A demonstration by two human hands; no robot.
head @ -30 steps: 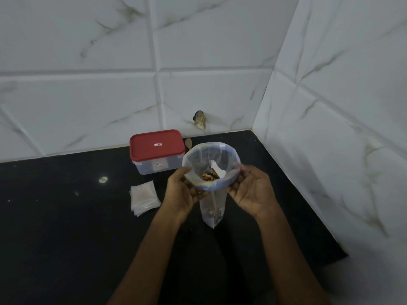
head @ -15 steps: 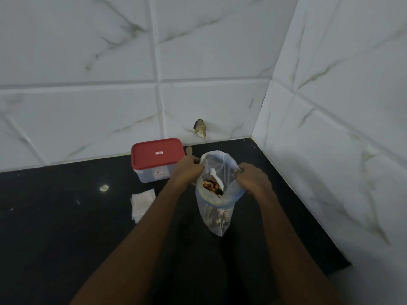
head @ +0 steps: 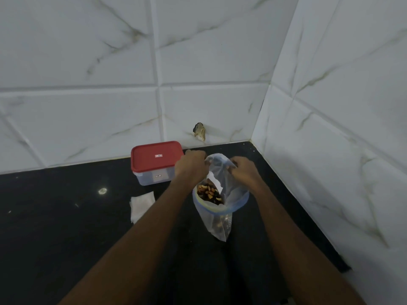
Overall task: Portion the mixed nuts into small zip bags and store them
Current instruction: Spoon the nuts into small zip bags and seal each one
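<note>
Seen just right of centre in the frame: the big zip bag [head: 217, 225] w/ mixed nuts [head: 209, 193] inside, lower corner down near the black table [head: 66, 238], cannot tell if touching. Pinched at the far upper rim by the left hand [head: 192, 166] and the right hand [head: 244, 172], fingers of both curled and clamped on the thin plastic, mouth pulled open toward the camera. Judging by look: soft floppy film, no stiffness, prob. slippery; weight low in the bag, so likely to sag or tip if one side is let go. Better to take hold at the thicker blue-yellow zip band [head: 220, 209], both sides, not at the thin wall. Nuts hard but loose, easy to spill, so pour slowly. Left of the bag, by the wall: closed red-lid container [head: 156, 159]. Lower left of that: stack of small zip bags [head: 142, 204], flat, very light, prob. sticking together; peel one by its edge.
</note>
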